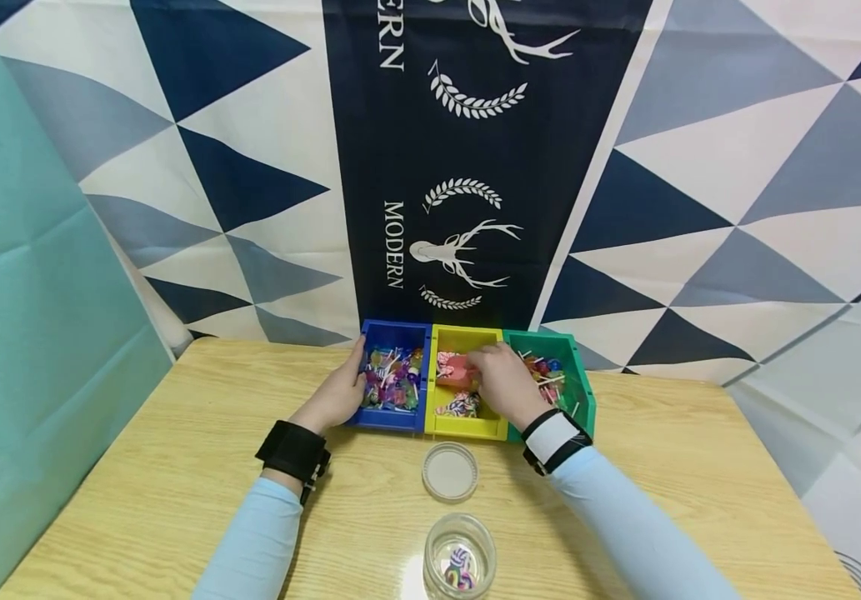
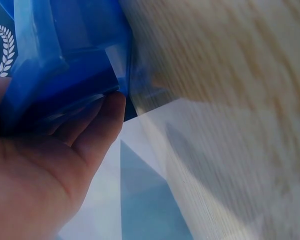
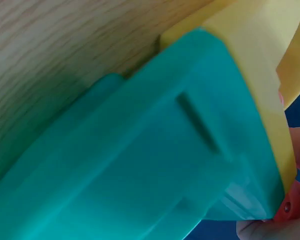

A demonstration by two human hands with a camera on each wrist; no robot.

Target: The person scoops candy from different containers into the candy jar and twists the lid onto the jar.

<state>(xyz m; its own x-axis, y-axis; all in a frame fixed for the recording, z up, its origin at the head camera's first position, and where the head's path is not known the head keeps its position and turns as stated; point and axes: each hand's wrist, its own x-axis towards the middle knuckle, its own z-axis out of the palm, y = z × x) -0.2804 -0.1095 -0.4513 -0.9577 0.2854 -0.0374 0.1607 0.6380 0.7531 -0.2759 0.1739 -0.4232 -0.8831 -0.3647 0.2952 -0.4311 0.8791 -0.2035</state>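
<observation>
At yellow bin [image 1: 469,428], red piece [image 1: 456,372] pinched between right fingers [image 1: 480,358]

The head view is bright, wrist views blurry.

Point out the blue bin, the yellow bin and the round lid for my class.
Blue bin [image 1: 387,420]: head view, on its front wall.
Yellow bin [image 1: 466,427]: head view, on its front wall.
Round lid [image 1: 450,472]: head view, on its middle.
</observation>
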